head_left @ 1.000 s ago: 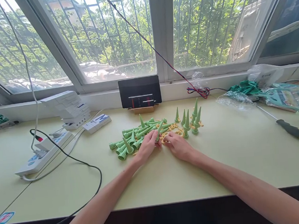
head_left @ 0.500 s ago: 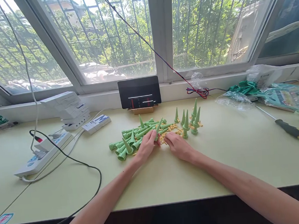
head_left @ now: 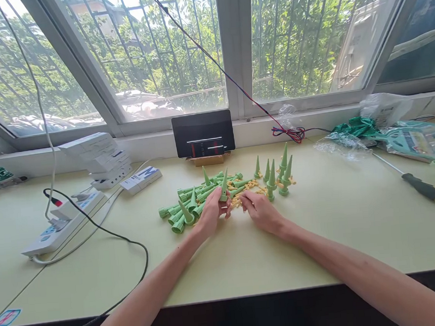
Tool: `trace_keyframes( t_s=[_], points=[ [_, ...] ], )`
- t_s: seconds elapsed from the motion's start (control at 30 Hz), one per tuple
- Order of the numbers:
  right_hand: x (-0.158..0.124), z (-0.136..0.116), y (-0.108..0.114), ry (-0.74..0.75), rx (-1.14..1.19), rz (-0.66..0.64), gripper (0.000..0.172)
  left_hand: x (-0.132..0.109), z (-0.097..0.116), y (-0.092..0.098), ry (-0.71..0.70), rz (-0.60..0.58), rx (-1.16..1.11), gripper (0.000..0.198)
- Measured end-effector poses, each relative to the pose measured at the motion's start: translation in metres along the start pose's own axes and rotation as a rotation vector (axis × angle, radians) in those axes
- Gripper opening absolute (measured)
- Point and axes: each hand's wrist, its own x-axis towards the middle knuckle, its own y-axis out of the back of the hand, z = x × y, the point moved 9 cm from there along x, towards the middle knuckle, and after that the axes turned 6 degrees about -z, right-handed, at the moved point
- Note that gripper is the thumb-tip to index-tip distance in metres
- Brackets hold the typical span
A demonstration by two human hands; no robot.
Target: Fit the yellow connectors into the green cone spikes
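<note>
The green spike (head_left: 224,183) pointed tip-up, its near-vertical long axis leaning slightly right. Its base sat in the grasping fingers of the left hand (head_left: 211,212); whether the curled right hand (head_left: 260,212) held anything, I couldn't tell.

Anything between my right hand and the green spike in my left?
Nothing visible blocks the straight path from the right hand to the green spike in the left hand. Small yellow pieces lie low around the gap. Whether the right fingertips hold one is unclear.
</note>
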Motion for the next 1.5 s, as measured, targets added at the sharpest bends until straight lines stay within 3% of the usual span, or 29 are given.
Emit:
trace_keyframes(
  t_s=[0.4,0.77,1.13,1.5],
  points=[
    [-0.002,-0.008,0.014,0.051,0.139,0.137,0.022,0.002,-0.007,-0.004,0.056,-0.041,-0.143,0.036],
    [-0.007,-0.008,0.024,0.042,0.212,0.243,0.023,0.0,-0.005,-0.004,0.055,-0.055,-0.133,0.031],
    [-0.008,-0.012,0.026,0.058,0.184,0.265,0.023,0.0,-0.002,-0.009,0.03,-0.093,-0.082,0.028],
    [-0.006,-0.019,0.016,0.113,0.175,0.172,0.023,-0.001,0.0,-0.014,0.022,-0.112,-0.094,0.025]
  ],
)
